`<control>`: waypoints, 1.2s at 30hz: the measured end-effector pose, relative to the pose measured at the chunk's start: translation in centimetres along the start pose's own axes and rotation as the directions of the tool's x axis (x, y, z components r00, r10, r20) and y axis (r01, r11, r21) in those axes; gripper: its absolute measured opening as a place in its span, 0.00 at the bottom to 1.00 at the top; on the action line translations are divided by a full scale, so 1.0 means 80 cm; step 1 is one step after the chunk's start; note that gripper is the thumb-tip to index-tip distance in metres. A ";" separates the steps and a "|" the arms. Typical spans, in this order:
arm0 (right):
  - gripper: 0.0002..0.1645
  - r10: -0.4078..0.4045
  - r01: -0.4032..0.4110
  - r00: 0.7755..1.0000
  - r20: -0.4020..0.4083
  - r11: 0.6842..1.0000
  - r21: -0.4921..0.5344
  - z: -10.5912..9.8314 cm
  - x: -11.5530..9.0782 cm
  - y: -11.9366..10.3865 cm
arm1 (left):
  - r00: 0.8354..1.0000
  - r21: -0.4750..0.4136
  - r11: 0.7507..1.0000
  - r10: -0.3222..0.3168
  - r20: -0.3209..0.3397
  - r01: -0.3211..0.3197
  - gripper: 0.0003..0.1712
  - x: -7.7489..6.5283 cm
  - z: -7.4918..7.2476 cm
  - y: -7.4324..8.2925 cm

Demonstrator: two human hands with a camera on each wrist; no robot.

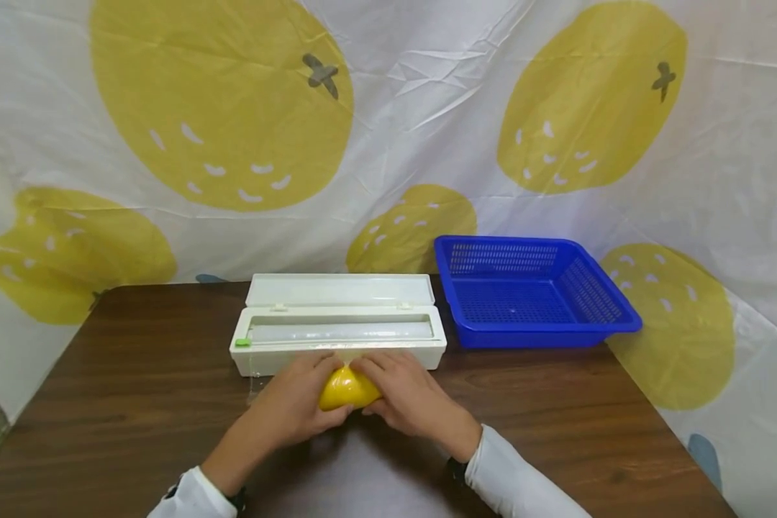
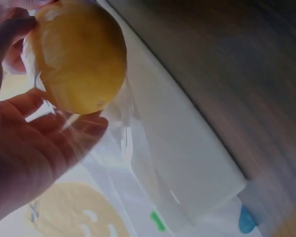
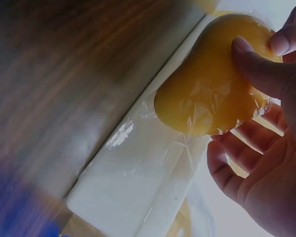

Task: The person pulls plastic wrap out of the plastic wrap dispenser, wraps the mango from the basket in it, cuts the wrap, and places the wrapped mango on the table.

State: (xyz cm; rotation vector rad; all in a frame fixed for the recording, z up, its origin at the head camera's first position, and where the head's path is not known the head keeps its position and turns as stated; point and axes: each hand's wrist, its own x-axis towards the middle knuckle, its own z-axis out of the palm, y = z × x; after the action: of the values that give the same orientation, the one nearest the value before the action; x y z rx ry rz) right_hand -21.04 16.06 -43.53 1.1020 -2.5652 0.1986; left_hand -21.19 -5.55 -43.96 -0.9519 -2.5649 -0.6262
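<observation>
Both hands hold a smooth yellow pear-shaped fruit just in front of a white cling film dispenser. My left hand grips its left side and my right hand the right, thumbs toward me. Clear cling film clings to the fruit in wrinkles and stretches back to the dispenser. In the right wrist view, the right thumb presses the film-covered skin while the other fingers lie behind. The dispenser's lid stands raised, showing the film roll inside. A green slider sits at the dispenser's left end.
A blue plastic basket stands to the right of the dispenser, near the back edge of the dark wooden table. Behind the table hangs a white cloth printed with yellow fruit.
</observation>
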 end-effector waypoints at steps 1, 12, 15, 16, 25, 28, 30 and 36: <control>0.38 0.002 -0.002 1.000 0.004 1.000 0.006 0.000 0.000 0.001 | 1.000 0.032 0.999 0.004 -0.007 -0.004 0.31 0.000 -0.001 0.001; 0.38 0.004 -0.006 0.999 0.052 0.999 0.037 0.005 0.002 0.010 | 0.999 0.158 0.986 0.043 0.030 -0.047 0.46 -0.004 -0.007 0.006; 0.38 0.004 -0.007 0.998 0.060 0.999 0.046 0.005 0.002 0.011 | 0.999 0.175 0.983 0.050 0.011 -0.051 0.49 -0.004 -0.006 0.006; 0.39 0.005 -0.008 0.998 0.064 0.999 0.047 0.006 0.002 0.012 | 0.999 0.188 0.981 0.045 0.008 -0.046 0.50 -0.004 -0.005 0.006; 0.42 0.004 -0.011 0.995 0.096 0.998 0.064 0.005 0.001 0.013 | 0.999 0.311 0.950 -0.014 0.031 0.003 0.48 -0.005 0.005 0.017; 0.41 -0.004 -0.003 0.995 0.104 0.998 0.070 0.004 0.002 0.013 | 0.999 0.327 0.945 -0.012 0.031 0.001 0.48 -0.006 0.005 0.017; 0.41 -0.002 -0.007 0.994 0.111 0.997 0.077 0.004 0.003 0.014 | 0.999 0.338 0.941 -0.015 0.032 0.004 0.50 -0.006 0.005 0.017; 0.39 0.004 -0.019 0.992 0.130 0.994 0.108 0.003 0.005 0.017 | 0.999 0.373 0.927 -0.044 0.018 0.034 0.55 -0.007 0.010 0.022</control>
State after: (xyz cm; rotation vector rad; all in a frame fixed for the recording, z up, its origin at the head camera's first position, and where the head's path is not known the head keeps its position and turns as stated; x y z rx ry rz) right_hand -22.37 16.65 -43.61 1.1750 -2.7039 0.2818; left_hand -19.74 -4.24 -44.35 -0.7831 -2.5981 -0.1227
